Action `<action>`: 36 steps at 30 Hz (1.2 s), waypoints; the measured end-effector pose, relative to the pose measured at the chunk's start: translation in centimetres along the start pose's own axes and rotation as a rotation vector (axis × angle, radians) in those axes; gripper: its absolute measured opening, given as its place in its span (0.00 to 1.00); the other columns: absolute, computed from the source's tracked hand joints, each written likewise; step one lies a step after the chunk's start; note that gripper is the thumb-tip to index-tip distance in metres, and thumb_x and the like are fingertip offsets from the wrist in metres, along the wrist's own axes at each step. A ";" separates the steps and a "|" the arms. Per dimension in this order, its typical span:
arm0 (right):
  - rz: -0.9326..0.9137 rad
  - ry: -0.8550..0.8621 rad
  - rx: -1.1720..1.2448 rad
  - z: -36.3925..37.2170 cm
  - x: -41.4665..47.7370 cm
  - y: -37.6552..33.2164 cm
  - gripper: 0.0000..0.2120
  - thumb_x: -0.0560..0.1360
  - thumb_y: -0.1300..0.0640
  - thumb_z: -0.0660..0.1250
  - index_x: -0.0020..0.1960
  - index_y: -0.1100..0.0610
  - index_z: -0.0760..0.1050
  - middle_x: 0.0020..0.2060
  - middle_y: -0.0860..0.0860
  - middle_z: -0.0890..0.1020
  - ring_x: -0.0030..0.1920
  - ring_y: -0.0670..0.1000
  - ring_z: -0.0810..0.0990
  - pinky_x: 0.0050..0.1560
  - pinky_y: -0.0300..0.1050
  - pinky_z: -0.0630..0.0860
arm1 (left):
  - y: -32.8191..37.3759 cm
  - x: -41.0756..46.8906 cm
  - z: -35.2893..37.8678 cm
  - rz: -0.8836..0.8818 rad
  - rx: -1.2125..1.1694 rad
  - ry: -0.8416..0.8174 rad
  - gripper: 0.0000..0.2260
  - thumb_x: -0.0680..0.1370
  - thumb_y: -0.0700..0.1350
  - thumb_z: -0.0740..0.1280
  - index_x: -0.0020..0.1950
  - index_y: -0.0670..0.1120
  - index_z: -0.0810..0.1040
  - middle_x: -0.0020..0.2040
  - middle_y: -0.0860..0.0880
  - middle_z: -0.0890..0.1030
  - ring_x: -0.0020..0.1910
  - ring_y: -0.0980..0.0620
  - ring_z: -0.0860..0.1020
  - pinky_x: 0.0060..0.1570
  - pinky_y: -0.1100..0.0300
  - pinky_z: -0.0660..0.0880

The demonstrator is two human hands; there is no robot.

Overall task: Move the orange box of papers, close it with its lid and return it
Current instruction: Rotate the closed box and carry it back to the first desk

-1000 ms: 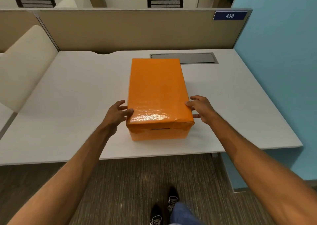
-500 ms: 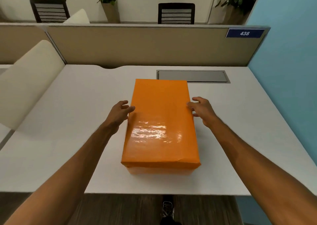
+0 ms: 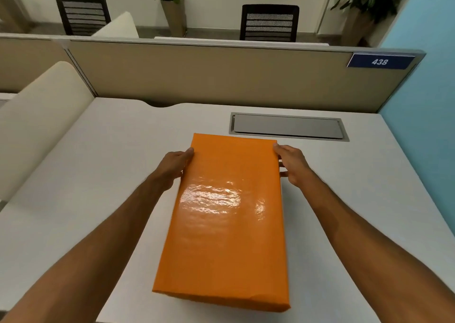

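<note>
The orange box (image 3: 226,226) fills the middle of the head view, with its glossy orange lid on top so the papers are hidden. It sits lengthwise on the white desk (image 3: 103,175), its near end by the desk's front edge. My left hand (image 3: 173,166) presses against the box's left side near the far corner. My right hand (image 3: 291,164) holds the right side near the opposite far corner. Both hands clasp the box between them.
A grey cable hatch (image 3: 288,126) lies in the desk just beyond the box. A beige partition (image 3: 221,76) with a blue 438 sign (image 3: 380,62) closes the back. A blue wall (image 3: 428,150) bounds the right, a cream divider (image 3: 32,125) the left.
Both hands have slid along the box's sides from the near end to the far corners. The view has come closer and higher, so the box looks larger and nearer.
</note>
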State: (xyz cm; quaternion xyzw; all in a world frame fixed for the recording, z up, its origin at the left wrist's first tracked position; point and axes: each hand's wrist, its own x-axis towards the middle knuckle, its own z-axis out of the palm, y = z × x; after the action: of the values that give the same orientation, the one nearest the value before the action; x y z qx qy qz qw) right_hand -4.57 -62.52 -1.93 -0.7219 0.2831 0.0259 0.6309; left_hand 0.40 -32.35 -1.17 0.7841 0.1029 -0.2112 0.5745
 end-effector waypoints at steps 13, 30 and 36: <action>0.060 0.059 0.042 0.4 1.5 0.1 0.17 0.79 0.49 0.66 0.63 0.57 0.77 0.56 0.57 0.82 0.55 0.60 0.81 0.54 0.62 0.79 | -0.9 2.1 0.5 -0.022 -0.100 0.055 0.25 0.80 0.58 0.64 0.70 0.43 0.74 0.67 0.43 0.78 0.63 0.40 0.77 0.65 0.40 0.72; 0.112 0.036 0.051 0.6 2.0 -0.8 0.16 0.79 0.50 0.66 0.63 0.57 0.76 0.55 0.56 0.81 0.55 0.59 0.80 0.52 0.62 0.77 | 0.0 3.7 -0.6 -0.022 -0.131 -0.027 0.24 0.80 0.54 0.65 0.71 0.42 0.72 0.71 0.43 0.74 0.70 0.40 0.72 0.70 0.38 0.67; 0.085 0.053 0.009 1.1 2.1 -0.6 0.18 0.81 0.48 0.63 0.66 0.56 0.74 0.58 0.56 0.81 0.57 0.59 0.79 0.58 0.66 0.76 | -0.3 3.7 -0.4 0.026 -0.109 0.041 0.22 0.79 0.55 0.66 0.66 0.40 0.77 0.58 0.46 0.79 0.59 0.43 0.77 0.57 0.48 0.73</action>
State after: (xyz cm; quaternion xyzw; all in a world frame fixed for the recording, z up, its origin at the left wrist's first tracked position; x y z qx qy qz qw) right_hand -2.23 -62.22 -2.47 -0.7070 0.3300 0.0323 0.6246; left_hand 3.71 -32.20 -3.00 0.7571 0.1158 -0.1816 0.6167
